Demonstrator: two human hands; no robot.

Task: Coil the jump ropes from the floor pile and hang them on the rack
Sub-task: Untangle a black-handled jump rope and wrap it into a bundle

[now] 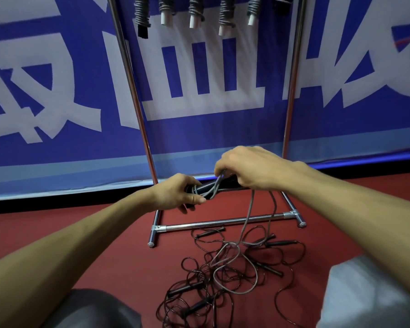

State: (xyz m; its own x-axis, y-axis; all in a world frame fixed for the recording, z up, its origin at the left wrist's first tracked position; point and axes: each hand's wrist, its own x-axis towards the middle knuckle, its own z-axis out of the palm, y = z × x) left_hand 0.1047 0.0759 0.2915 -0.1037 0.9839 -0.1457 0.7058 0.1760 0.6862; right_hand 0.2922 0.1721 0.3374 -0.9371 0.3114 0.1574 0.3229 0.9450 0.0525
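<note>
Grey rope (249,213) rises from the pile (223,280) in front of the rack (137,110) to the right hand (251,166), which pinches its strands nearest the slack, while the left hand (178,192) grips the handles (225,184), their long axis parallel to the rack's base bar (223,222).

Left hand: we see the left hand (178,194) gripping the black handles (205,188), its thumb lying over the loops wound there.
Right hand: we see the right hand (251,168) pinching the grey rope (247,216) just above the handles.
Grey rope: from the hands it hangs down to the floor pile (199,280) of dark ropes.
Rack: we find the rack (223,222) standing on the red floor (104,233), its base bar just behind the pile.
Hung coils: we count six coiled ropes (195,10) hanging at the top edge.
Backdrop: we face a blue banner (57,150) with white characters.
</note>
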